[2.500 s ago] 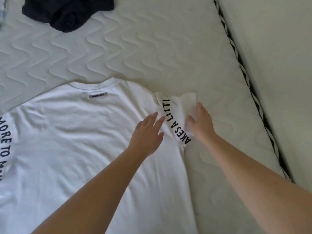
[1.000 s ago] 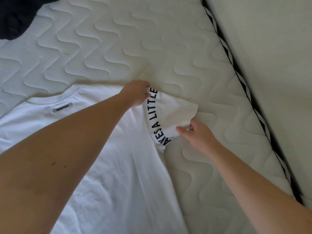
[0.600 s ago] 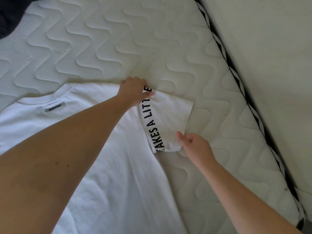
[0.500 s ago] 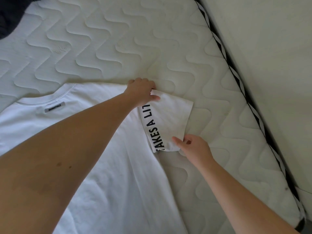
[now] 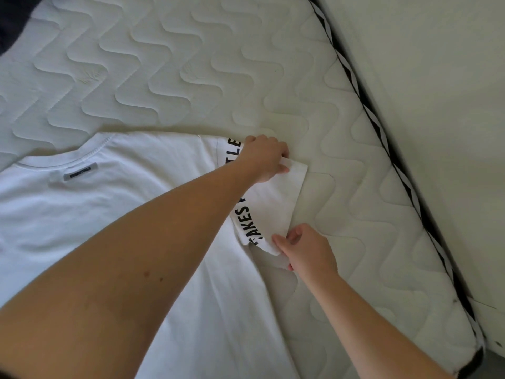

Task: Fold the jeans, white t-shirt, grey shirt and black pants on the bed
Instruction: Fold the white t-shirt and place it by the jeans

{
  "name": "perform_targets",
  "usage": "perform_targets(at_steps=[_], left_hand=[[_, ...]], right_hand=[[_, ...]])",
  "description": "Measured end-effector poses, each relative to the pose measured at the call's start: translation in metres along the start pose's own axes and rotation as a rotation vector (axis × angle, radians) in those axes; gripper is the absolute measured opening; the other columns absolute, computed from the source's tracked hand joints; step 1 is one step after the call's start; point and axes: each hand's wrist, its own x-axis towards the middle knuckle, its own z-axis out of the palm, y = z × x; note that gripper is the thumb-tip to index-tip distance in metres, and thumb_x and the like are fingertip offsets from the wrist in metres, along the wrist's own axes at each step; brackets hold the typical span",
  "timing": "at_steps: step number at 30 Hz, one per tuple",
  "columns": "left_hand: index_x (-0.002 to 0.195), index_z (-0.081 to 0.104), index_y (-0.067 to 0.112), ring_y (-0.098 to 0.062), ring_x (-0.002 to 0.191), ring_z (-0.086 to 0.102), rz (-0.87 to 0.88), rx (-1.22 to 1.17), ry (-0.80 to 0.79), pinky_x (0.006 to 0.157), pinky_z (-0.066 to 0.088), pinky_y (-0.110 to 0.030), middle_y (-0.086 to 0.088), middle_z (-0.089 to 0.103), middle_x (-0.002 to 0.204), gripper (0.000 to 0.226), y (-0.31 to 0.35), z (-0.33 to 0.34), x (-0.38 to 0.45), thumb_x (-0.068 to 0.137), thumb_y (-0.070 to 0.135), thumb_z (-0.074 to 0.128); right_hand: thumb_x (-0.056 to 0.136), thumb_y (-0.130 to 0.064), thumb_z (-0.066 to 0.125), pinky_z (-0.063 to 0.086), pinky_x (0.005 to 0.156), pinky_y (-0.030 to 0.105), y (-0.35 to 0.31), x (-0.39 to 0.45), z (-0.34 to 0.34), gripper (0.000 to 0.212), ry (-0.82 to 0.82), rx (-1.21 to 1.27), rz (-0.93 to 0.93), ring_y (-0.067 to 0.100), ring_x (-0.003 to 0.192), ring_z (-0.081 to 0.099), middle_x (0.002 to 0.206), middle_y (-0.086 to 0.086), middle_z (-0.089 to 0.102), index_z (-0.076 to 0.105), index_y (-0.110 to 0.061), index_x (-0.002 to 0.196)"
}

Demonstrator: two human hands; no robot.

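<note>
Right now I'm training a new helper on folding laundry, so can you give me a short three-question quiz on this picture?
1. True or false: the left hand grips the top corner of the white cotton t-shirt's lettered sleeve.
2. The right hand pinches the sleeve's: A) collar end B) lower corner C) label.
3. Fill in: the white cotton t-shirt lies on a quilted white ____.

Key: 1 true; 2 B; 3 mattress.

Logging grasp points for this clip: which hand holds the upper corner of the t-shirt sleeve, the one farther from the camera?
The left hand pinches the sleeve at its upper corner. The right hand grips its lower corner, nearer the camera.
</note>
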Motion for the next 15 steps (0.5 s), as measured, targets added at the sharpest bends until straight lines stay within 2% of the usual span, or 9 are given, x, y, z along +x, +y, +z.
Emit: perform_targets(at_steps=[2, 4, 6, 8, 10, 13, 15], left_hand=[[0.127, 0.056, 0.028, -0.025, 0.122, 0.048, 0.034, 0.005, 0.005, 0.106, 0.026, -0.039, -0.001, 0.058, 0.125, 0.029, 0.010, 0.005, 0.001, 0.099, 0.032, 0.052], [0.126, 0.057, 0.026, -0.024, 0.121, 0.049, 0.041, -0.069, 0.029, 0.106, 0.026, -0.037, -0.001, 0.059, 0.125, 0.026, 0.019, 0.009, -0.001, 0.101, 0.025, 0.050], [0.122, 0.057, 0.023, -0.024, 0.117, 0.051, 0.017, -0.167, 0.073, 0.103, 0.027, -0.036, -0.002, 0.061, 0.122, 0.023, 0.023, 0.012, -0.004, 0.101, 0.021, 0.047], [0.120, 0.056, 0.020, -0.025, 0.112, 0.054, -0.009, -0.230, 0.107, 0.100, 0.029, -0.035, -0.002, 0.064, 0.115, 0.024, 0.023, 0.012, -0.011, 0.098, 0.018, 0.047], [0.120, 0.056, 0.021, -0.025, 0.109, 0.055, -0.024, -0.265, 0.120, 0.098, 0.028, -0.034, -0.001, 0.065, 0.111, 0.030, 0.023, 0.012, -0.018, 0.090, 0.016, 0.050], [0.122, 0.058, 0.025, -0.022, 0.113, 0.051, -0.041, -0.247, 0.144, 0.101, 0.024, -0.035, 0.001, 0.063, 0.116, 0.040, 0.025, 0.015, -0.031, 0.085, 0.012, 0.050], [0.119, 0.064, 0.027, -0.022, 0.114, 0.050, -0.029, -0.178, 0.165, 0.102, 0.023, -0.035, 0.003, 0.061, 0.116, 0.038, 0.025, 0.016, -0.036, 0.088, 0.012, 0.048]], right_hand=[[0.083, -0.056, 0.062, 0.055, 0.070, 0.033, 0.003, 0.000, 0.001, 0.032, 0.016, -0.074, -0.028, 0.018, 0.063, 0.068, 0.072, -0.006, 0.069, 0.058, -0.025, 0.079], [0.084, -0.060, 0.060, 0.056, 0.072, 0.036, 0.003, 0.000, 0.001, 0.038, -0.007, -0.045, -0.026, 0.019, 0.064, 0.067, 0.069, -0.006, 0.070, 0.061, -0.023, 0.077], [0.083, -0.064, 0.059, 0.054, 0.067, 0.034, 0.001, 0.001, 0.002, 0.043, -0.006, -0.062, -0.029, 0.018, 0.065, 0.066, 0.069, -0.004, 0.068, 0.060, -0.021, 0.077], [0.081, -0.064, 0.061, 0.044, 0.057, 0.030, -0.004, 0.001, 0.004, 0.041, 0.036, -0.105, -0.055, 0.015, 0.068, 0.061, 0.072, -0.007, 0.064, 0.056, -0.023, 0.078], [0.080, -0.058, 0.066, 0.037, 0.055, 0.030, -0.009, 0.000, 0.008, 0.038, 0.081, -0.095, -0.076, 0.015, 0.072, 0.059, 0.076, -0.008, 0.060, 0.053, -0.022, 0.084], [0.081, -0.043, 0.071, 0.050, 0.069, 0.037, -0.014, 0.001, 0.017, 0.034, 0.087, -0.032, -0.096, 0.024, 0.084, 0.061, 0.089, 0.001, 0.063, 0.059, -0.014, 0.093], [0.084, -0.035, 0.069, 0.053, 0.076, 0.041, -0.016, 0.002, 0.021, 0.030, 0.083, 0.005, -0.099, 0.029, 0.090, 0.063, 0.097, 0.009, 0.066, 0.066, -0.009, 0.098]])
